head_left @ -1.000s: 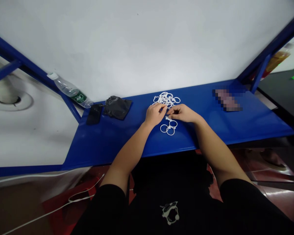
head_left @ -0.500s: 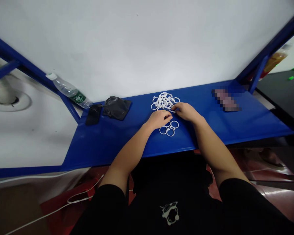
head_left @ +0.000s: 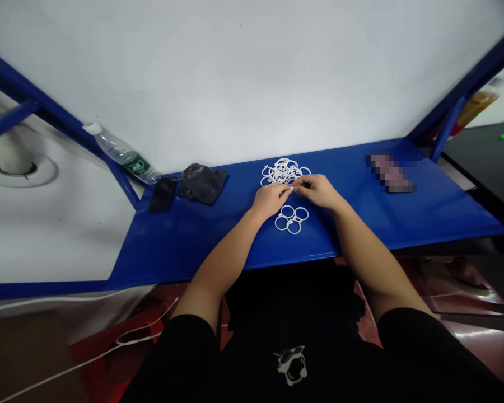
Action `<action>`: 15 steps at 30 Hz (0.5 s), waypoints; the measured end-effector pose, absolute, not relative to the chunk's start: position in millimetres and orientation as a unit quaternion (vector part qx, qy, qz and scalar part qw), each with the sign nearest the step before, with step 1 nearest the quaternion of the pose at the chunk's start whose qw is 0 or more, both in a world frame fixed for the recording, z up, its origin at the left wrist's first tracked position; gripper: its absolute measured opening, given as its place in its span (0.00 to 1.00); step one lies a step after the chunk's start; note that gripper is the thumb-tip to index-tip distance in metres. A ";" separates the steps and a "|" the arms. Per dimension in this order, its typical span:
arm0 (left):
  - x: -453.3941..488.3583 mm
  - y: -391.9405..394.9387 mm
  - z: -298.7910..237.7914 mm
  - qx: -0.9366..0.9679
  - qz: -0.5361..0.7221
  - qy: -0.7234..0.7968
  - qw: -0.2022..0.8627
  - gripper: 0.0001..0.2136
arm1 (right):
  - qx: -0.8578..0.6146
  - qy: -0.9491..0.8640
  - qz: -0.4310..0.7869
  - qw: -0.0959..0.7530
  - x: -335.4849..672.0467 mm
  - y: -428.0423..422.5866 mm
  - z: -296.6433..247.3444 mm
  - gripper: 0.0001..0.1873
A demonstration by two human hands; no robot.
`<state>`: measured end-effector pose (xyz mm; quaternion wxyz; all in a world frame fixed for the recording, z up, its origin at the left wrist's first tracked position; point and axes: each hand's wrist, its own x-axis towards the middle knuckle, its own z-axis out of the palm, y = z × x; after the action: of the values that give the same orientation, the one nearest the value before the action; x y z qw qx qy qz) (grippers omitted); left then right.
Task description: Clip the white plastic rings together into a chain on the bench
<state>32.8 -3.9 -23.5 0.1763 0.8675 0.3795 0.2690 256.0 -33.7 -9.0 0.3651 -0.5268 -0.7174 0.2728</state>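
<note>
My left hand point(head_left: 270, 200) and my right hand point(head_left: 318, 191) meet fingertip to fingertip over the blue tabletop. Pinched between them is a small white ring point(head_left: 292, 188), mostly covered by the fingers. Just beyond the fingertips lies a tangled heap of white rings point(head_left: 282, 169), thin and with small knobs on them. Nearer my body, several white rings point(head_left: 294, 226) lie flat in a tight cluster, touching one another.
The blue table point(head_left: 218, 235) backs onto a white wall. On its left are a dark drawstring pouch point(head_left: 204, 183), a black phone point(head_left: 162, 195) and a leaning plastic bottle point(head_left: 128, 159). A blurred-out pinkish item point(head_left: 390, 172) lies to the right. Blue frame bars stand at both sides.
My left hand has drawn back from over the ring cluster, which now shows fully. Both hands' fingertips have come together on one white ring by the heap.
</note>
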 end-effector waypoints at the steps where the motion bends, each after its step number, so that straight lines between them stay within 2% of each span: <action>1: 32.8 -4.0 -24.0 0.866 0.278 0.379 0.171 0.08 | -0.525 -0.713 0.280 0.372 255.3 -33.7 -9.2 0.11; 5: 33.9 -4.5 -26.3 0.857 0.309 0.381 0.157 0.08 | -0.514 -0.700 0.302 0.393 253.9 -33.8 -10.5 0.12; 15: 34.6 -3.4 -30.1 0.853 0.343 0.371 0.131 0.07 | -0.507 -0.705 0.271 0.415 248.8 -37.1 -11.4 0.13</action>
<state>34.6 -3.4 -30.1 0.1308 0.8530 0.3710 0.3429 248.8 -37.1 -11.4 0.4146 -0.5067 -0.7054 0.2715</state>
